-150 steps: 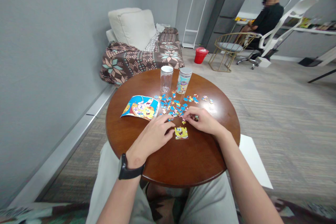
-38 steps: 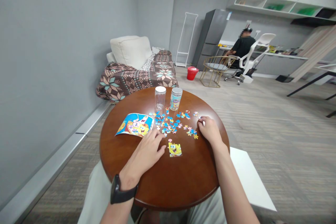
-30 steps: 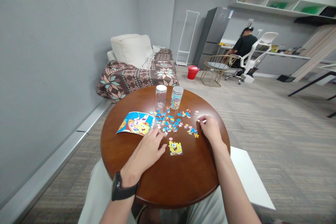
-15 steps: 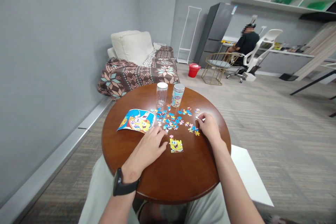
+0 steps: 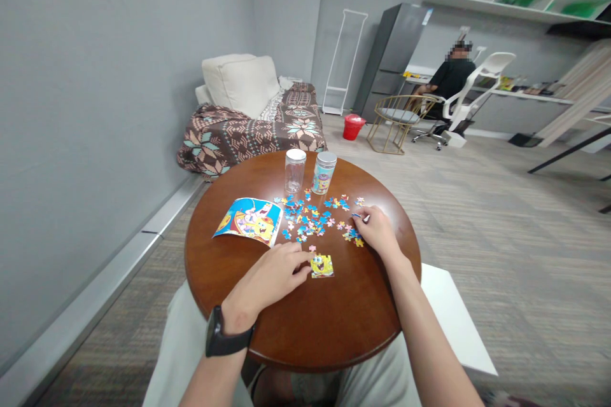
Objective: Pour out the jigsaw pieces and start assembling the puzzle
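A small joined section of jigsaw puzzle (image 5: 323,266), yellow with a cartoon face, lies on the round brown table (image 5: 305,324). My left hand (image 5: 281,270) rests beside it, fingers apart, the fingertips at its left edge. Between thumb and fingers of my right hand (image 5: 376,229) is a puzzle piece (image 5: 356,215), held just over the right side of the loose puzzle pieces (image 5: 310,224). These are mostly blue, with some pink and yellow. To their left lies a curled picture sheet (image 5: 251,219) with cartoon figures.
A clear jar (image 5: 294,173) with a white lid and a printed canister (image 5: 324,175) stand at the table's far side. Beyond are a draped sofa (image 5: 248,127), a red bin (image 5: 353,128), a gold-framed chair (image 5: 398,117) and a seated person (image 5: 451,79).
My left hand has shifted slightly right and closer, its fingertips reaching the joined section. My right hand has moved a little left with the piece, which now shows more plainly.
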`<state>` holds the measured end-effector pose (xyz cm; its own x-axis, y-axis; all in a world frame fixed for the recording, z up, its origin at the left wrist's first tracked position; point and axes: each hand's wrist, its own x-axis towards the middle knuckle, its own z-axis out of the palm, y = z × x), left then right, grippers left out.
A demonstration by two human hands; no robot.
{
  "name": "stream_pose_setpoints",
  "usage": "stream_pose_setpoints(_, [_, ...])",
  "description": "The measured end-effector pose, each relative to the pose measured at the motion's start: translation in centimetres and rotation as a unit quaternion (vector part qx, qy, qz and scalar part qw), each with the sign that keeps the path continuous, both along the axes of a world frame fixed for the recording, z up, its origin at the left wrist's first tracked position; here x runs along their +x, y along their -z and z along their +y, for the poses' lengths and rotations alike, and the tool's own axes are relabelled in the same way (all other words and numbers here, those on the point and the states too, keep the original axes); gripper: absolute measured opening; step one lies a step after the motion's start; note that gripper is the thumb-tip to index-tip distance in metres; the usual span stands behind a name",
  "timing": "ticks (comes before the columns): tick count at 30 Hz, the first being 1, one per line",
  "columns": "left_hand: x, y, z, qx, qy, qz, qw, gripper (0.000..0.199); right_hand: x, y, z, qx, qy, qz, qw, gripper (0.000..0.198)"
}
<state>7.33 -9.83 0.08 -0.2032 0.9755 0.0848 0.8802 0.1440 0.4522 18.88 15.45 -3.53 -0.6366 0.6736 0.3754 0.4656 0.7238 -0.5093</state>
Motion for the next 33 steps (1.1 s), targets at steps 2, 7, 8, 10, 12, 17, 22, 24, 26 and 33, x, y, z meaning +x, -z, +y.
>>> stream_pose_setpoints(2, [0.0,0.0,0.0,-0.001,-0.006,-0.006,1.000,0.021,-0.2,-0.5,-0.5,0.003,-0.038,0.034,0.999,0.011])
stream_pose_setpoints(7, [0.1,-0.1,-0.1,-0.005,-0.014,-0.010,1.000,0.021,-0.6,-1.9,-2.3,0.003,-0.172,0.080,0.982,0.020])
stream_pose_setpoints(8, [0.2,-0.1,-0.1,-0.005,-0.016,-0.010,1.000,0.022,-0.7,-2.1,-2.7,0.001,-0.201,0.073,0.977,0.019])
stream_pose_setpoints(10, [0.2,-0.1,-0.1,-0.003,-0.023,-0.012,1.000,0.026,-0.7,-2.1,-3.2,-0.009,-0.244,0.054,0.968,0.016])
stream_pose_setpoints(12, [0.1,0.0,-0.1,-0.002,-0.027,-0.012,1.000,0.028,-0.8,-2.0,-3.4,-0.027,-0.266,0.039,0.963,0.013])
stream_pose_setpoints(17, [0.1,0.3,-0.1,0.006,-0.024,-0.007,1.000,0.027,-0.7,-2.0,-3.7,-0.066,-0.271,0.017,0.960,0.014])
stream_pose_setpoints(22, [0.1,0.4,-0.1,0.021,-0.029,-0.007,0.999,0.027,-0.6,-2.5,-3.9,-0.075,-0.337,-0.020,0.938,0.033])
stream_pose_setpoints(24, [0.1,0.4,-0.1,0.042,-0.034,-0.006,0.999,0.027,-0.6,-2.6,-4.0,-0.075,-0.355,-0.036,0.931,0.038])
stream_pose_setpoints(26, [0.1,0.6,-0.1,0.068,-0.039,-0.005,0.997,0.026,-0.6,-2.7,-4.1,-0.074,-0.358,-0.048,0.930,0.040])
stream_pose_setpoints(33, [-0.3,1.7,0.0,0.080,-0.034,0.016,0.996,0.031,-0.5,-2.6,-3.8,-0.052,-0.373,-0.059,0.924,0.037])
